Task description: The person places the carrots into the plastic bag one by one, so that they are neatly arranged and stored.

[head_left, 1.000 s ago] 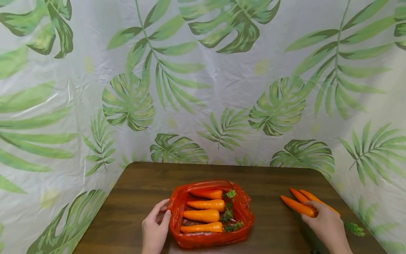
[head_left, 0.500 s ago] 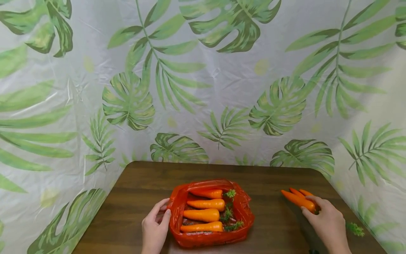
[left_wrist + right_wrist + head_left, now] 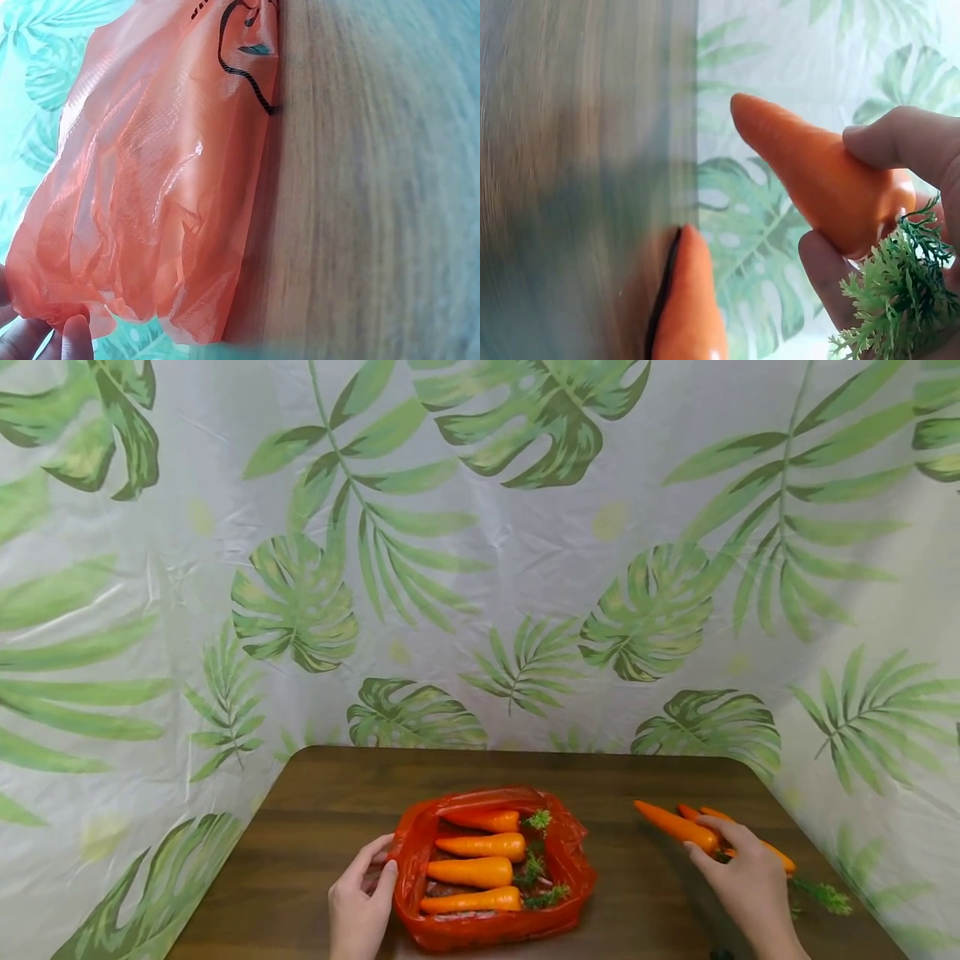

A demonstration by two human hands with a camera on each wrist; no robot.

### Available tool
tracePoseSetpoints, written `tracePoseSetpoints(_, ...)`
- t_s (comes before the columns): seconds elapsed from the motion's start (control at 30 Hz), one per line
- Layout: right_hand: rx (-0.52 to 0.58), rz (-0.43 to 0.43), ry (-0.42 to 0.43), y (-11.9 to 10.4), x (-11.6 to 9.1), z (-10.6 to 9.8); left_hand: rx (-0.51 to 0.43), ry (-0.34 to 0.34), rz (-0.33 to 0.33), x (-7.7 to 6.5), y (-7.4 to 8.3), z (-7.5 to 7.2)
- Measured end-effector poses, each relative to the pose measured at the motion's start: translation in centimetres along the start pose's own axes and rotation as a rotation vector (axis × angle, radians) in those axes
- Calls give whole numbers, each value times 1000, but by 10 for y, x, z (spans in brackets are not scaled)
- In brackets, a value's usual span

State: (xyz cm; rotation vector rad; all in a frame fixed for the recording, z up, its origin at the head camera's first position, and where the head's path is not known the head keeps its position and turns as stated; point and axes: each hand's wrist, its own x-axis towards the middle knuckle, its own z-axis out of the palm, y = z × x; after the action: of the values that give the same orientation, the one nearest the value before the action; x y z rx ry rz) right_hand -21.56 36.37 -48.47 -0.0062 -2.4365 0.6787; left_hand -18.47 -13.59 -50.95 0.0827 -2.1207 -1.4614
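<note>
My left hand [image 3: 362, 897] pinches the left rim of a red plastic bag [image 3: 495, 935], and in the left wrist view its fingertips [image 3: 75, 337] hold the bag's gathered edge. Inside the bag several carrots [image 3: 480, 871] lie in a row, tips to the left, with green tops on the right. At the right of the table my right hand [image 3: 750, 881] grips a carrot [image 3: 675, 827] near its thick end. The right wrist view shows that carrot [image 3: 817, 172] raised off the table between thumb and fingers, its leafy top [image 3: 889, 292] hanging below.
Two other carrots lie on the table behind and under the right hand; one carrot [image 3: 776, 857] shows partly, with its green top [image 3: 825, 895] near the right edge. The brown wooden table [image 3: 337, 793] meets a leaf-patterned sheet [image 3: 525, 552] at the back.
My right hand has closed on the nearest carrot, lifted it off the others and brought it a little left. My left hand keeps its hold on the bag.
</note>
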Motion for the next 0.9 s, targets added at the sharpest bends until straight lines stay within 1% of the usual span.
tracePoseSetpoints(0.13, 18, -13, 25, -8, 1, 4, 2, 6, 23, 1, 0, -2)
tracePoseSetpoints(0.27, 54, -12, 23, -15, 0, 6, -8, 13, 21, 1, 1, -2)
tracePoseSetpoints(0.4, 93, -6, 13, -23, -3, 10, -17, 4, 8, 0, 2, -2)
tracePoseSetpoints(0.57, 112, -25, 17, -32, -5, 15, -21, 3, 12, -1, 3, -2)
tracePoseSetpoints(0.73, 126, -20, 1, -39, -6, 17, -25, 4, 18, 0, 3, -1)
tracePoseSetpoints(0.9, 149, -1, -28, -48, -7, 17, -28, -7, -7, 0, 2, -1)
